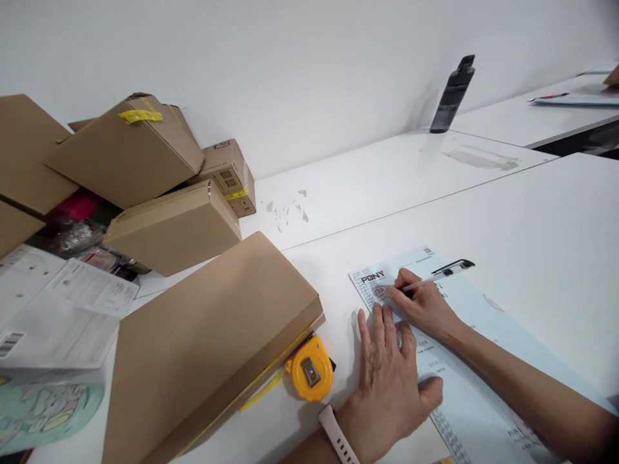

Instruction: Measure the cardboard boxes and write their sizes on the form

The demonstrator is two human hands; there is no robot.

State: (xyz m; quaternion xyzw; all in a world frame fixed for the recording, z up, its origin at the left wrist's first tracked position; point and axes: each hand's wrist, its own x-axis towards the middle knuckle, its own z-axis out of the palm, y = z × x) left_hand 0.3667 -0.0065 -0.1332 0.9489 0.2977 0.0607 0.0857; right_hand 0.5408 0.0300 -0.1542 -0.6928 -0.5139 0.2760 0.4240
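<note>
My right hand (425,304) is closed around a pen (438,275), its tip on the upper left part of a pale blue printed form (483,341) lying on the white table (532,212). My left hand (389,377) lies flat with fingers stretched out on the form's left edge, holding nothing. A white watch strap (337,438) is on that wrist. A yellow tape measure (309,368) rests just left of my left hand, partly under a long cardboard box (203,341).
Several cardboard boxes (130,151) are piled at the back left, with plastic-wrapped items and printed papers (62,303) beside them. A dark bottle-like object (452,93) leans on the wall. Another person's hand (612,77) shows at the far right over another table.
</note>
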